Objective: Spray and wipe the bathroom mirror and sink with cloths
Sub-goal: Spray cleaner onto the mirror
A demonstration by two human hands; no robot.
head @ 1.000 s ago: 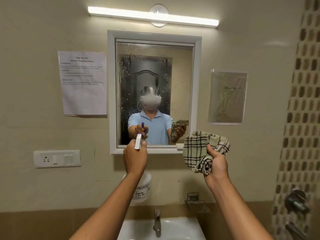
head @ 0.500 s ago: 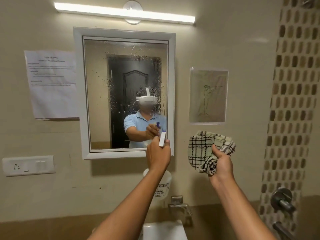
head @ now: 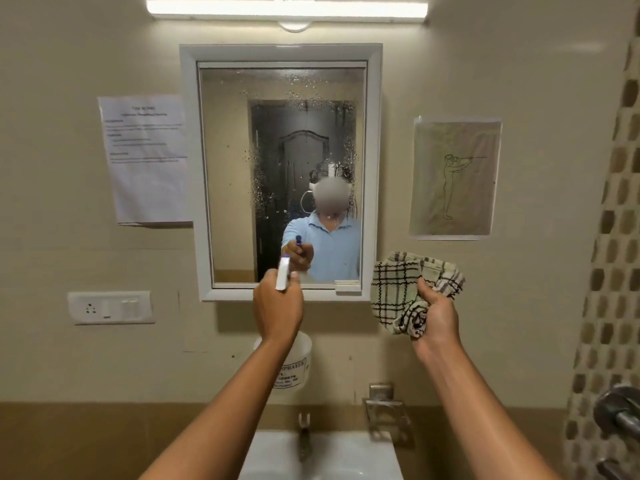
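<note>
A white-framed mirror (head: 228, 168) hangs on the wall, its glass speckled with spray droplets near the top and middle. My left hand (head: 278, 308) grips a white spray bottle (head: 292, 365) raised in front of the mirror's lower edge, its nozzle pointing at the glass. My right hand (head: 434, 315) holds a bunched checked cloth (head: 398, 289) just right of the mirror frame. The white sink (head: 349, 455) with a metal tap (head: 304, 431) sits below, between my forearms.
A printed paper sheet (head: 145, 157) is taped left of the mirror and a drawing (head: 455, 178) right of it. A switch and socket plate (head: 110, 306) is at lower left. A metal soap holder (head: 386, 410) is beside the sink, and a metal fitting (head: 620, 410) juts from the tiled right wall.
The view has swung from side to side and now faces the mirror squarely. My left hand with the spray bottle has kept pointing at the lower mirror. My right hand still holds the cloth raised.
</note>
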